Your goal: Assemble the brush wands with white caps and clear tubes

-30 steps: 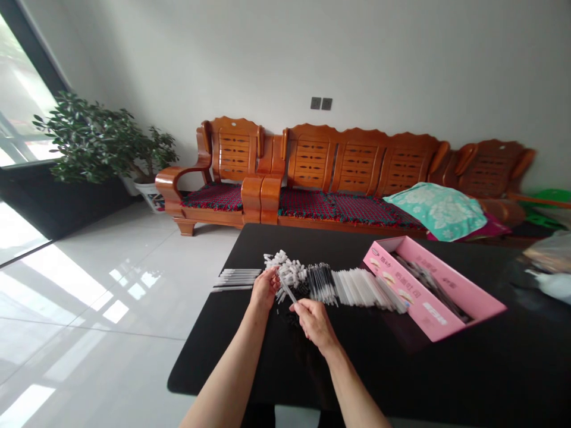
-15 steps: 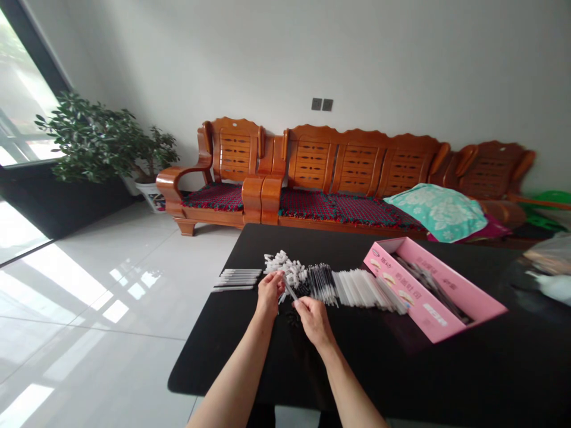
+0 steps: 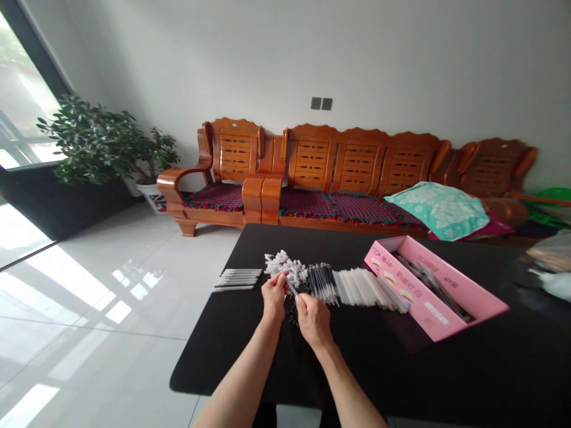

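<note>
My left hand (image 3: 274,295) is closed in a pinch at the upper end of a slim pen barrel (image 3: 292,289). The lower end sits between the thumb and fingers of my right hand (image 3: 313,318), also closed. Just behind the hands lies a pile of small white caps (image 3: 285,263). Small black plugs (image 3: 293,317) are scattered beneath the hands, partly hidden. Black pen refills with pale ends (image 3: 322,282) lie in a row to the right, beside a row of translucent white tubes (image 3: 363,288). Several white pens with black ends (image 3: 239,277) lie on the left.
The black table (image 3: 357,368) carries a pink open box (image 3: 428,303) with dark slender pieces inside. A plastic bag (image 3: 553,261) lies at the far right. Beyond the table stand a wooden sofa (image 3: 357,160) with a green cloth (image 3: 441,208) and a potted plant (image 3: 102,142).
My left hand has shifted slightly right, closer to my right hand, and less of the barrel shows between them. Both hands keep hold of it.
</note>
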Demonstrator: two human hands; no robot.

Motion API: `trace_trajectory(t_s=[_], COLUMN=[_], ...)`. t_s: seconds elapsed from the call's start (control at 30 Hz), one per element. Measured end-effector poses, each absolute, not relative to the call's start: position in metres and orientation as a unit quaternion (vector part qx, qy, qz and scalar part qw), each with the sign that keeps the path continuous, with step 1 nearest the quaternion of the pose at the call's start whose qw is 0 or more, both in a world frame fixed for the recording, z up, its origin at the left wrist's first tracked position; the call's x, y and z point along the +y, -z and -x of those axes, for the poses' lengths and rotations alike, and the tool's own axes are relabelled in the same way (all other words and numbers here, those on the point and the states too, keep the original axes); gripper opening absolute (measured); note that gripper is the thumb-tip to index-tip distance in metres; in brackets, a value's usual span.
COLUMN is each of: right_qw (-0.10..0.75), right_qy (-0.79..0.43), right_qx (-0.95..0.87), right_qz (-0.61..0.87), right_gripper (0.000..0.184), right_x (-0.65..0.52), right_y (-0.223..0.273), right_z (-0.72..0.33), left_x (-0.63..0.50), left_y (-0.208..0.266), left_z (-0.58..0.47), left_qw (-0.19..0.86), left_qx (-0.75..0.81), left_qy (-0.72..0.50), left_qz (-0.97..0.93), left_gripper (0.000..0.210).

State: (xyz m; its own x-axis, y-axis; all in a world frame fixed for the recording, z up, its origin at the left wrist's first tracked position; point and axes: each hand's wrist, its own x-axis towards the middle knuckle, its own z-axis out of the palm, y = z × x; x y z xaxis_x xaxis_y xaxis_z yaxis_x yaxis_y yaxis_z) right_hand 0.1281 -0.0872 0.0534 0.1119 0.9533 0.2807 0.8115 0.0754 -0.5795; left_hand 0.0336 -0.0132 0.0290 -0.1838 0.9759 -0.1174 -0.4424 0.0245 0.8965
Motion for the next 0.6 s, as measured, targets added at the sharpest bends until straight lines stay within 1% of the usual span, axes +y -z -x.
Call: trace_trajectory(t_s=[0.23, 0.4, 0.47, 0.53, 0.6], right_qw=[0.420, 0.437, 0.442, 0.447, 0.458], right_qy=[-0.199, -0.264, -0.321, -0.370, -0.386], right_qx=[-0.630, -0.620, -0.591, -0.545, -0.494], right_qz=[0.622, 0.596, 0.593, 0.605, 0.630], right_gripper=[0.048, 0.050, 0.052, 0.054, 0.055], right_x=[-0.083, -0.081, -0.082, -0.083, -0.084], right_y=[-0.051, -0.050, -0.047, -0.041, -0.031], right_z=[-0.133, -0.133, -0.138, -0.148, -0.159], left_x=[-0.017, -0.016, -0.010, -0.003, 0.003], left_y=[-0.030, -0.033, -0.034, -0.033, -0.029], left_z=[-0.036, -0.017, 0.009, 0.045, 0.084], left_qw=[0.550, 0.555, 0.504, 0.423, 0.346], left_qx=[0.432, 0.444, 0.474, 0.514, 0.572], left_qy=[-0.640, -0.622, -0.643, -0.676, -0.677], left_qz=[-0.317, -0.328, -0.328, -0.315, -0.308], left_gripper=[0.047, 0.050, 0.050, 0.048, 0.043])
